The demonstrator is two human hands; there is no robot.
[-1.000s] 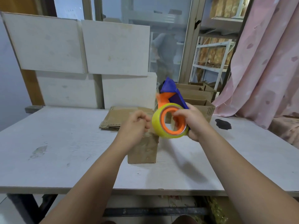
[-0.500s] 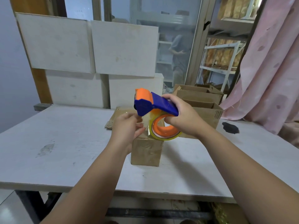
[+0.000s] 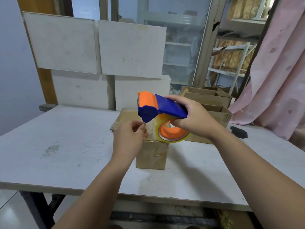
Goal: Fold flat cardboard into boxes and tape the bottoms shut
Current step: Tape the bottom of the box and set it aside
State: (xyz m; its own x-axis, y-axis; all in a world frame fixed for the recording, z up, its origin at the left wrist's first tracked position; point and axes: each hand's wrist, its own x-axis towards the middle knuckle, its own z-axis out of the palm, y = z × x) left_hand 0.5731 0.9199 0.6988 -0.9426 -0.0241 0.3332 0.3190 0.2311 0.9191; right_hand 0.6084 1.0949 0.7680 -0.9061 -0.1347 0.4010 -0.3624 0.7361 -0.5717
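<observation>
Cardboard box (image 3: 152, 154) is standing mid-way across the table (image 3: 66, 146). The right hand (image 3: 193, 123) is gripping a blue-and-orange tape dispenser (image 3: 163, 107) above it, toward 1 o'clock. The left hand (image 3: 130, 139) is curling its fingers at the box's 10 o'clock corner; I cannot tell whether it is pinching tape.

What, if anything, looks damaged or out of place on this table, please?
A black blotch mars the table near the open boxes; stain or chip, I cannot tell. The small box carries wrinkled tape.

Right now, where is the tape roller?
The tape roller sits mid-frame in the head view, gripped by the right hand, just above the small box.
</observation>
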